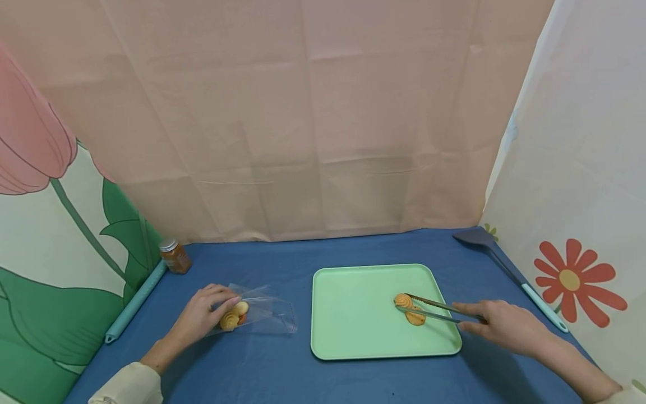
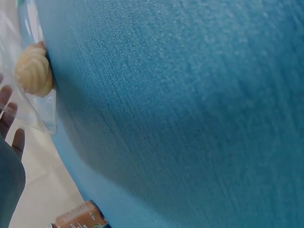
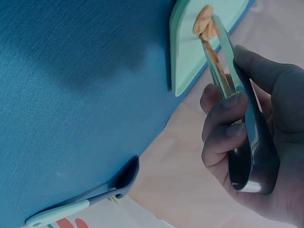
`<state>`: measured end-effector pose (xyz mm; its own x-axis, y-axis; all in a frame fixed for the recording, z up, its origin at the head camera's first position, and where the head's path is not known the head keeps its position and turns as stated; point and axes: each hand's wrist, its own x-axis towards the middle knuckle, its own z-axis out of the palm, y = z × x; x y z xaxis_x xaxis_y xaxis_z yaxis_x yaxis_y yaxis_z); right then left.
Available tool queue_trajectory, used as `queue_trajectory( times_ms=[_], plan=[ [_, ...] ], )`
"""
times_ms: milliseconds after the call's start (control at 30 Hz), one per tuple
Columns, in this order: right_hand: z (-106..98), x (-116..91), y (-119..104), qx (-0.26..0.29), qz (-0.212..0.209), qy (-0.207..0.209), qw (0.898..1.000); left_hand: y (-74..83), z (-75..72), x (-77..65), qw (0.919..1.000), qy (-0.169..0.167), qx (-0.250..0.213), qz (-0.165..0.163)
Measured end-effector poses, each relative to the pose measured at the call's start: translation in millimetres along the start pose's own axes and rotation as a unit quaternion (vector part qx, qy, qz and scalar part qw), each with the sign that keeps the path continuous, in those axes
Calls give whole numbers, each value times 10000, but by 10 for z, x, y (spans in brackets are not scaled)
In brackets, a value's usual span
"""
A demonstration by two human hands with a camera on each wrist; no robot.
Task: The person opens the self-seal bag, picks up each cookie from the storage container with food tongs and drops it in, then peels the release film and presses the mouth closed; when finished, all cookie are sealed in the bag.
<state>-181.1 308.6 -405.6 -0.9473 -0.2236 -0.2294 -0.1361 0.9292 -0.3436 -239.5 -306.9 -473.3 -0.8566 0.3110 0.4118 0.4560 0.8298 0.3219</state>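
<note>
My left hand [image 1: 204,311] pinches the edge of a clear plastic bag [image 1: 275,315] at the left of the blue table. Several small cookies [image 1: 229,321] lie inside it, one of them swirled. My right hand [image 1: 510,326] grips metal tongs [image 3: 259,159], thumb on one arm and fingers curled round the other. The tongs' tips close about a swirled cookie [image 1: 402,301] over the right part of a light green tray [image 1: 355,314]. Against it, nearer me, lies a second golden cookie [image 1: 416,318].
A brown jar with a metal lid [image 1: 175,258] stands at the back left, by a long turquoise rod [image 1: 136,303] along the left edge. A dark spatula with a turquoise handle [image 1: 545,307] lies along the right edge. A beige cloth [image 1: 313,140] hangs behind the table.
</note>
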Motion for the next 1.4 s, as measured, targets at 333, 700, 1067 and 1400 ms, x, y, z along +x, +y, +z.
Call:
queue_trajectory(
  times_ms=[333, 700, 1067, 1400],
  plan=[
    [15, -11, -12, -265, -158, 221, 9993, -8, 5, 1, 10000, 27, -62, 58],
    [4, -12, -117, -450, -434, 514, 9967, 9, 3, -2, 9999, 51, -62, 95],
    [9, -1, -291, -428, -775, 697, 9936, 42, -4, -7, 9997, 125, -76, 211],
    [53, 45, -462, -247, -1244, 751, 9891, 44, 3, -4, 9995, 181, -80, 246]
  ],
)
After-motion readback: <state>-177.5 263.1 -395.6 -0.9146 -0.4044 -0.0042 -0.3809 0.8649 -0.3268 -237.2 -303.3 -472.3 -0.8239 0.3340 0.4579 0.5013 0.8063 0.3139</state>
